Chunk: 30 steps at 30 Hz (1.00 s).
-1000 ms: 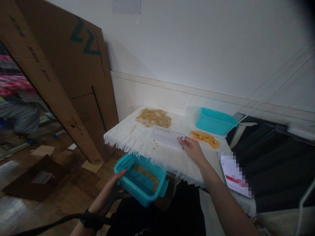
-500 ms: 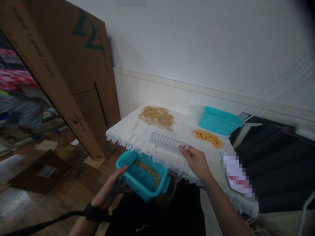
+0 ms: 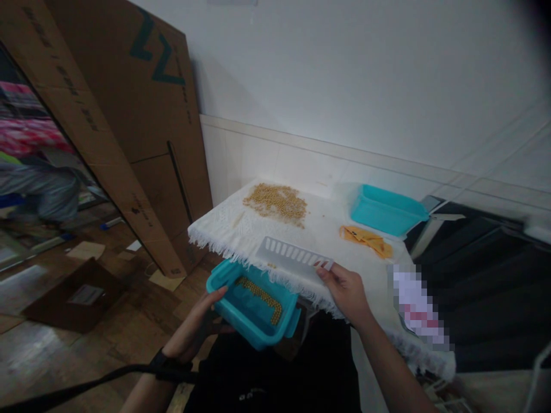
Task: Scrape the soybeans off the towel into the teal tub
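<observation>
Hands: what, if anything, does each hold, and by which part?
Left hand: the near tub, by its left rim. Right hand: the slotted tray, by its right end.

Most of the left hand's point(image 3: 198, 321) fingers are lost behind the teal tub point(image 3: 258, 335), and the tub's far rim ducks under the cloth fringe point(image 3: 275, 274). Some of the right hand's point(image 3: 346, 289) fingers are tucked out of sight behind the slotted tray point(image 3: 288, 258). The gold bits point(image 3: 260, 295) in the tub are too small to call, maybe beads. Printing on the big cardboard box point(image 3: 107, 86) is too blurry to read, and its top gets cropped. The flat thing point(image 3: 419, 307) on the right is all pixels.
</observation>
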Each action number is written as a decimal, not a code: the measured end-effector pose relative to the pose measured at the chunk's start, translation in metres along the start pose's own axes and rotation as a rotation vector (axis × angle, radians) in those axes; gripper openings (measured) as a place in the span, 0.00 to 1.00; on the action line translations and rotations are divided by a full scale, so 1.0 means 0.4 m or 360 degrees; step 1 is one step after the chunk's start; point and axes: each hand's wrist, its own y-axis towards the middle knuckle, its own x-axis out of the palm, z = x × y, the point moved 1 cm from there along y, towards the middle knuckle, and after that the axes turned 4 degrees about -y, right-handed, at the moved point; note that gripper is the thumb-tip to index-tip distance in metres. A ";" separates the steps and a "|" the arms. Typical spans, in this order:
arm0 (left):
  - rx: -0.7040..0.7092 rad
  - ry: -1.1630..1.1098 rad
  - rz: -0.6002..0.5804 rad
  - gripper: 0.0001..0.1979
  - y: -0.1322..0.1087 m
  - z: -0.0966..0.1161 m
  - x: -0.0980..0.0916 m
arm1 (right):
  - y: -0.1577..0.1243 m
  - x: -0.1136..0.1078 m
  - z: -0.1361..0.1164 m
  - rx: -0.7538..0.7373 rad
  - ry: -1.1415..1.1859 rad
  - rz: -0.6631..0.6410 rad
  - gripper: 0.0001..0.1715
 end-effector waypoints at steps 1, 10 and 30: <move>0.0000 -0.0005 0.0011 0.50 0.000 0.000 0.000 | -0.001 -0.001 -0.001 -0.0005 -0.0006 0.0003 0.24; 0.0001 -0.0010 0.0019 0.53 0.003 -0.005 -0.010 | -0.006 -0.003 -0.004 0.0017 -0.0003 -0.0012 0.30; -0.0154 0.0148 0.0113 0.44 0.030 -0.018 -0.039 | 0.278 -0.008 0.148 -0.0008 -0.0162 0.0397 0.41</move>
